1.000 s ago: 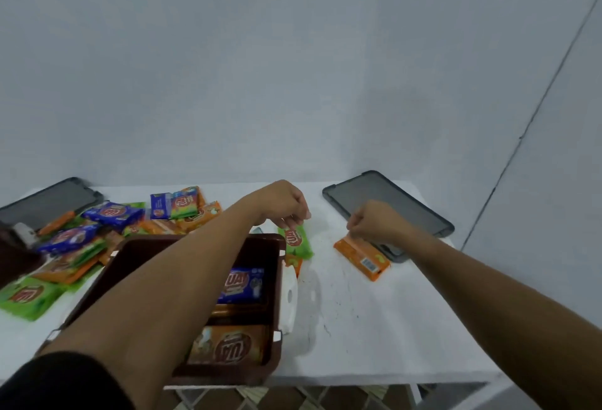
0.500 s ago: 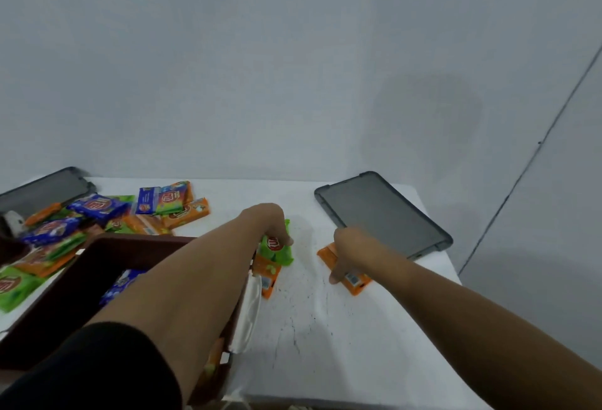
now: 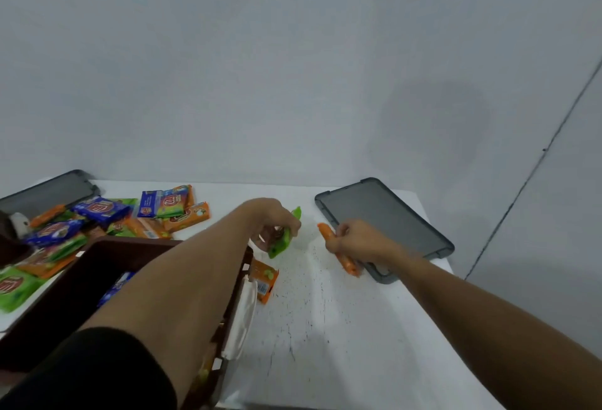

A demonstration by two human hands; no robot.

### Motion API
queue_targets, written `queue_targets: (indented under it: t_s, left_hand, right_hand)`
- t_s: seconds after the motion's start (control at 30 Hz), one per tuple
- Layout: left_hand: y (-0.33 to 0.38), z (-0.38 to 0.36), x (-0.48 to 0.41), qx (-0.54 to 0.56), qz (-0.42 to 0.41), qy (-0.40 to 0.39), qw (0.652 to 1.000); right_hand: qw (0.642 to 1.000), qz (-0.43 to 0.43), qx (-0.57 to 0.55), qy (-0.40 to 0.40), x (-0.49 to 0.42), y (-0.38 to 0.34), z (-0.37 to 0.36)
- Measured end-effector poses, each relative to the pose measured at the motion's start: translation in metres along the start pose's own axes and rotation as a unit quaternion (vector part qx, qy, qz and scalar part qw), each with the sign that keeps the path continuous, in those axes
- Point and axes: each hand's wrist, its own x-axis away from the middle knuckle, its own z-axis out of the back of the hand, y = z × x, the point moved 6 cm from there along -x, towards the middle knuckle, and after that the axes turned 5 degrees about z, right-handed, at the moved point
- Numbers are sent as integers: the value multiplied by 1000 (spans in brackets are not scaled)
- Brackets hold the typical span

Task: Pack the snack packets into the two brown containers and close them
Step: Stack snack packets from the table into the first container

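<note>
My left hand (image 3: 272, 222) reaches across the open brown container (image 3: 97, 266) and grips a green snack packet (image 3: 284, 238), lifted on edge off the white table (image 3: 325, 328). To the right, my right hand (image 3: 356, 240) holds an orange packet (image 3: 342, 254), also tilted on edge, beside a grey lid (image 3: 384, 224). Another orange packet (image 3: 265, 279) lies flat against the container's right wall. Inside the container a blue packet (image 3: 114, 287) shows; my forearm hides the rest. A heap of blue, green and orange packets (image 3: 97, 224) lies at the back left.
A second grey lid (image 3: 49, 191) lies at the far left, behind the heap. A dark brown object (image 3: 9, 240), partly cut off, sits at the left edge. A white latch (image 3: 242, 318) hangs on the container's right side. The table's right edge runs close behind the right-hand lid.
Both hands have closed on their packets and raised them from flat on the table onto their edges. The view has shifted a little to the right.
</note>
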Motion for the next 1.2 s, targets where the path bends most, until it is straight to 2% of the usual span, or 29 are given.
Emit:
queue_targets:
  t_s: [0.13, 0.23, 0.4, 0.53, 0.6, 0.8, 1.0, 1.1, 1.2]
  left_hand:
    - [5, 24, 14, 175, -85, 0, 981]
    - [3, 41, 26, 219, -126, 5, 967]
    - [-19, 63, 50, 183, -145, -1, 973]
    - [-44, 84, 65, 166, -159, -11, 973]
    - [-57, 95, 77, 163, -176, -21, 970]
    - [-98, 117, 109, 250, -256, -108, 927]
    - [-138, 135, 138, 153, -273, -46, 949]
    - [-163, 131, 140, -39, -261, -28, 964]
    - [-186, 115, 138, -237, -259, -47, 935]
  right_hand:
    - [992, 14, -123, 29, -3, -17, 17]
    - [982, 7, -188, 13, -9, -35, 18]
    - [991, 33, -123, -28, -20, -72, 11]
    - [988, 50, -134, -50, -14, -103, -4]
    - [991, 55, -102, -61, -9, -118, -15]
    - [995, 79, 1, -65, 9, -168, -62]
    - [988, 128, 85, -21, 35, -215, -114]
    - [974, 151, 170, -3, 45, -224, -142]
    - [962, 143, 231, -8, 51, -216, -173]
